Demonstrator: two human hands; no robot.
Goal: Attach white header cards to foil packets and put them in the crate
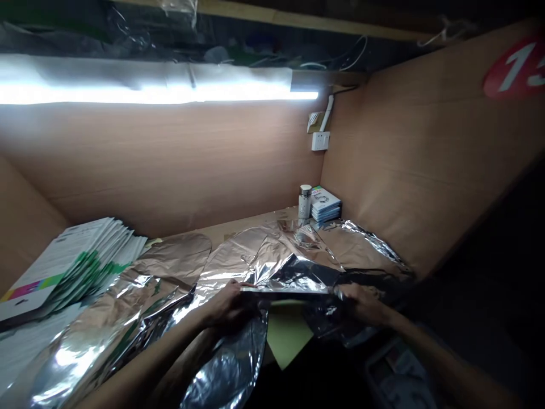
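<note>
My left hand [230, 304] is closed on the left end of a thin, straight, shiny edge [289, 294] at the lower middle. At its right end my right hand [361, 302] is closed too, its fingers partly blurred. The edge seems to belong to a dark, glossy film. A yellow-green sheet [287, 332] hangs below it, between my hands. Clear crinkled film [225, 363] droops under my left hand. Silvery foil sheets [272, 250] lie spread beyond both hands.
Printed packets with green parts [91, 261] are fanned at the left. A bottle [304, 201] and stacked white boxes [326, 204] stand in the back right corner. Brown panels [183, 165] enclose the table. A lit tube [157, 94] runs above, with a socket [321, 141] nearby.
</note>
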